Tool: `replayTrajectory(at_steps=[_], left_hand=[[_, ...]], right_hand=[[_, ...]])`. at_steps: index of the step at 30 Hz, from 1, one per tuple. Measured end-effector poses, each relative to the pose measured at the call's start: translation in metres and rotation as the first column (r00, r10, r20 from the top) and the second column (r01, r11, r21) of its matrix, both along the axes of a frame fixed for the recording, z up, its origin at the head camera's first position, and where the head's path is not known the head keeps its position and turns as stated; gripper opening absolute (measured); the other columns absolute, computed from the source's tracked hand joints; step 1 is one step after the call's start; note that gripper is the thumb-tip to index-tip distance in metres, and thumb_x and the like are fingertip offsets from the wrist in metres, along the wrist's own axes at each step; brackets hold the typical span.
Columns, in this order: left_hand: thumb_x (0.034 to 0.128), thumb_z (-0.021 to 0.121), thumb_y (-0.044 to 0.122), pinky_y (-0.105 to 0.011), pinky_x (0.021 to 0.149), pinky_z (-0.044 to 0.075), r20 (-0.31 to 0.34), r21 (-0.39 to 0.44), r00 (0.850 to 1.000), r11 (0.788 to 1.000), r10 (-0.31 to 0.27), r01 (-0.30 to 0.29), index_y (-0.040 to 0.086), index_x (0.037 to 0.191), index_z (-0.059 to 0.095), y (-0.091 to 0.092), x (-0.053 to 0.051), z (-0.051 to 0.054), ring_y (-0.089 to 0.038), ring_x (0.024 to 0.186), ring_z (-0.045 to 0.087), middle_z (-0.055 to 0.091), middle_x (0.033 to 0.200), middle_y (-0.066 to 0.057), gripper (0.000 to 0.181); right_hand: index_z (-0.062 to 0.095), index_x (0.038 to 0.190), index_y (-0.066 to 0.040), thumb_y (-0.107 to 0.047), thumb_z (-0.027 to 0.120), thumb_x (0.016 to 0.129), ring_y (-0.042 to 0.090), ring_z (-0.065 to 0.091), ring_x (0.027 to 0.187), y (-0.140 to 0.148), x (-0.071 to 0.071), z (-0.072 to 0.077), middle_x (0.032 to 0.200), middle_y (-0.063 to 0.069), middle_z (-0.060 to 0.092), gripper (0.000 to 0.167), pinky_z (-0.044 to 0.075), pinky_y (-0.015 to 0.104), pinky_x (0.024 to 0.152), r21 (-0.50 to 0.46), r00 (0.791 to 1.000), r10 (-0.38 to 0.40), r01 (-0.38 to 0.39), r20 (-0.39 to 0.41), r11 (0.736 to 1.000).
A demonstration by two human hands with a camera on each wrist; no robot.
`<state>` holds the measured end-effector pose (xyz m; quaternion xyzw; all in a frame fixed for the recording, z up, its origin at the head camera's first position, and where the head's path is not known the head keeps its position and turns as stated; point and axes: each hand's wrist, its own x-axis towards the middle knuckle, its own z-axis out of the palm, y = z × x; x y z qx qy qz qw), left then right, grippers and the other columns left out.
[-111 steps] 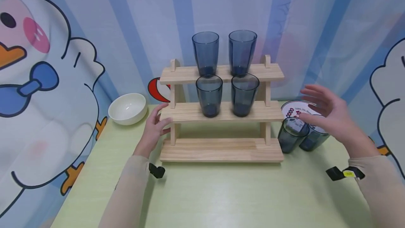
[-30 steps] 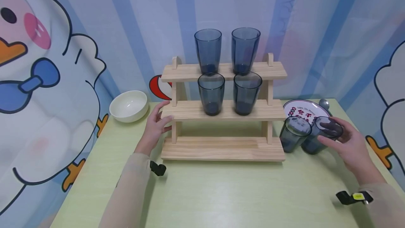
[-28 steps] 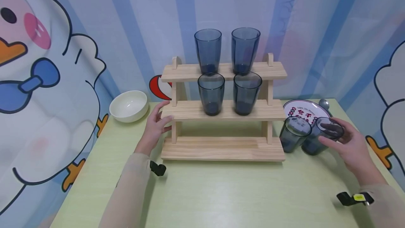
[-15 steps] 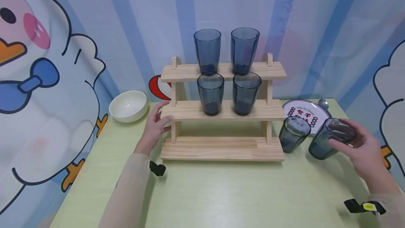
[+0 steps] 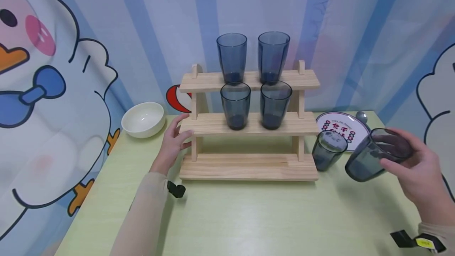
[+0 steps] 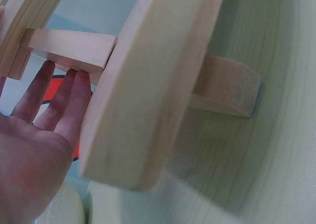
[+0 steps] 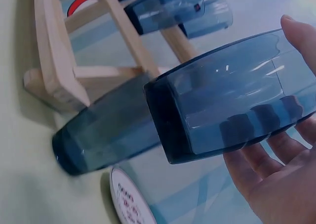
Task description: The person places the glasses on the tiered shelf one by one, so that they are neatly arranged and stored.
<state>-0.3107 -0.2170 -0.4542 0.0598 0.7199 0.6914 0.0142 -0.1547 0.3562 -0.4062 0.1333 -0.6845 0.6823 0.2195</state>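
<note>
My right hand [image 5: 421, 173] holds a blue-grey glass tumbler [image 5: 367, 161] tilted above the table, thumb on one side and fingers round the other. In the right wrist view this tumbler [image 7: 222, 100] has its thick base toward the wooden shelf. My left hand [image 5: 172, 145] grips the left end of the three-tier wooden shelf [image 5: 249, 173]; in the left wrist view its fingers [image 6: 64, 100] touch an upright post. Two tumblers [image 5: 232, 56] stand on the top tier, two more tumblers [image 5: 235, 108] on the middle one. Another tumbler [image 5: 325, 155] stands on the table at the shelf's right end.
Behind that standing tumbler lies a white plate [image 5: 343, 123] with red lettering, a spoon [image 5: 361, 117] beside it. A white bowl [image 5: 143, 119] sits at the back left of the pale green table [image 5: 249, 216]. A printed curtain [image 5: 170, 31] hangs close behind.
My right hand reached over, took hold of the right-hand tumbler, and lifted it off the table toward the right, tilting it more. My left hand has stayed at the shelf.
</note>
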Motion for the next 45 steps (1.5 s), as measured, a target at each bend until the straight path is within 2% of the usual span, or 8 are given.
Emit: replayTrajectory(at_steps=[4,8,16,22,31,38,45], left_hand=[[0.1034,0.065,0.018,-0.063,0.105,0.051,0.000,-0.002,1.000,1.000,0.002,-0.002,0.028,0.160,0.042,0.000,0.000,0.000,-0.039,0.132,0.054,0.047,0.156,-0.018,0.062],[0.1033,0.065,0.019,-0.063,0.106,0.050,0.000,-0.005,1.000,1.000,0.005,-0.005,0.029,0.160,0.041,-0.001,0.000,0.000,-0.040,0.133,0.054,0.046,0.156,-0.018,0.062],[0.1041,0.064,0.019,-0.063,0.106,0.050,-0.007,-0.005,1.000,1.000,0.003,-0.003,0.029,0.159,0.041,0.000,0.001,0.000,-0.039,0.133,0.054,0.046,0.156,-0.018,0.061],[0.1039,0.064,0.017,-0.063,0.106,0.050,-0.006,0.000,1.000,1.000,0.003,-0.003,0.029,0.158,0.043,0.001,0.001,0.000,-0.038,0.131,0.055,0.048,0.155,-0.018,0.059],[0.1041,0.064,0.017,-0.063,0.106,0.050,-0.007,0.002,1.000,1.000,0.004,-0.004,0.028,0.158,0.043,0.001,0.000,0.000,-0.039,0.133,0.054,0.047,0.156,-0.017,0.059],[0.1048,0.063,0.018,-0.063,0.107,0.049,-0.007,-0.003,1.000,1.000,0.006,-0.006,0.028,0.158,0.042,0.000,0.000,0.000,-0.039,0.135,0.053,0.045,0.157,-0.017,0.059],[0.1044,0.064,0.017,-0.063,0.106,0.050,-0.009,-0.002,1.000,1.000,0.008,-0.008,0.029,0.157,0.044,0.001,0.001,0.001,-0.039,0.133,0.054,0.046,0.156,-0.017,0.058]], right_hand=[[0.048,0.150,0.008,0.035,0.057,0.083,0.009,0.067,0.116,-0.015,0.004,0.013,0.131,0.003,0.068,0.073,0.057,0.014,0.085,0.015,0.998,0.061,-0.060,-0.033,0.998],[0.046,0.152,0.008,0.035,0.058,0.082,0.009,0.065,0.121,-0.029,0.005,0.021,0.133,0.003,0.067,0.076,0.057,0.014,0.083,0.058,0.996,0.091,-0.090,-0.019,0.994],[0.047,0.153,0.003,0.033,0.067,0.079,0.008,0.066,0.119,-0.054,0.000,0.026,0.135,0.003,0.065,0.083,0.059,0.018,0.083,0.115,0.990,0.134,-0.138,0.048,0.984],[0.046,0.152,0.003,0.031,0.070,0.078,0.010,0.065,0.120,-0.075,-0.007,0.028,0.137,0.006,0.060,0.083,0.058,0.019,0.089,0.141,0.979,0.186,-0.196,0.079,0.970],[0.048,0.150,0.002,0.027,0.076,0.076,0.013,0.066,0.121,-0.107,-0.020,0.025,0.137,0.007,0.061,0.083,0.057,0.022,0.095,0.166,0.966,0.247,-0.258,0.082,0.952],[0.048,0.149,-0.003,0.018,0.081,0.079,0.015,0.065,0.122,-0.134,-0.032,0.020,0.138,0.008,0.061,0.080,0.058,0.024,0.095,0.206,0.958,0.259,-0.281,0.127,0.937],[0.050,0.148,-0.005,0.011,0.084,0.080,0.018,0.067,0.117,-0.161,-0.048,0.011,0.137,0.008,0.061,0.078,0.061,0.027,0.087,0.193,0.945,0.281,-0.311,0.166,0.931]])
